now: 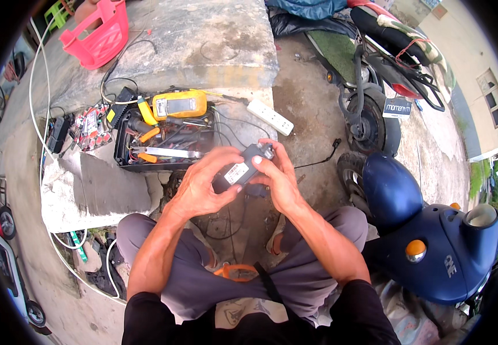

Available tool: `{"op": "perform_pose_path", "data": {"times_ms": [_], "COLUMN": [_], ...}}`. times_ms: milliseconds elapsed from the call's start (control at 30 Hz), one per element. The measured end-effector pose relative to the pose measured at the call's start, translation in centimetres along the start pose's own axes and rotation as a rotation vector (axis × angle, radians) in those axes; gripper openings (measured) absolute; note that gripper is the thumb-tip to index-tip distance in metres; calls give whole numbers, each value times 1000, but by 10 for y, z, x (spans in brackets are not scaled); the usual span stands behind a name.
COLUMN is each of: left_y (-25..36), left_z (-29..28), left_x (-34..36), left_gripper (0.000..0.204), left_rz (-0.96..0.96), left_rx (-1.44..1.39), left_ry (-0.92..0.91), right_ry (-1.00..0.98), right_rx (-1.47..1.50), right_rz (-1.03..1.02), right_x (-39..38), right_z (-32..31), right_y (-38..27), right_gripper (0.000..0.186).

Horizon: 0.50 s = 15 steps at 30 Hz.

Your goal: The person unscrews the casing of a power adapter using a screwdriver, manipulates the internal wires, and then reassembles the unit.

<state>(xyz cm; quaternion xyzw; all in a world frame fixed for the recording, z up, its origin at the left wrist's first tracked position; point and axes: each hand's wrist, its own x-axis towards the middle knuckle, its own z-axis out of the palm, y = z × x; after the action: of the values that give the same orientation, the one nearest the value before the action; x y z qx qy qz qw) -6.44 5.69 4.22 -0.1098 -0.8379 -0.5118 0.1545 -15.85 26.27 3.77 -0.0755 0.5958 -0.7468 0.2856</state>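
Between my two hands, above my lap, is a small black box with a white label (236, 173). My left hand (203, 181) grips its lower left end between thumb and fingers. My right hand (282, 175) closes on its upper right end, the thumb pressed on top. A silvery fitting shows there beside the fingers. Just beyond my left hand stands a black toolbox (123, 148) full of hand tools. A yellow multimeter (180, 104) lies across its far side, and a flat metal wrench (171, 152) lies near its front.
A white power strip (270, 117) lies beyond my right hand, with thin cables around it. On the right stand a dark blue scooter (433, 253) and another two-wheeler (369, 121). A pink plastic basket (96, 37) sits on the concrete step (203, 34). Loose parts (93, 127) lie left of the toolbox.
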Motion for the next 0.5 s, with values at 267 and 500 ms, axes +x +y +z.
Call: {"op": "perform_pose_path", "data": {"times_ms": [267, 500], "left_y": [-13, -19], "left_z": [7, 17], "left_x": [7, 6], "left_gripper": [65, 69], "left_rz": [6, -17], "left_rx": [-20, -5], "left_ry": [-1, -29], "right_ry": [1, 33], "right_rx": [-17, -120], "right_rz": [-22, 25], "right_x": [9, 19], "right_z": [-4, -9], "right_y": [6, 14], "right_gripper": [63, 74]}}
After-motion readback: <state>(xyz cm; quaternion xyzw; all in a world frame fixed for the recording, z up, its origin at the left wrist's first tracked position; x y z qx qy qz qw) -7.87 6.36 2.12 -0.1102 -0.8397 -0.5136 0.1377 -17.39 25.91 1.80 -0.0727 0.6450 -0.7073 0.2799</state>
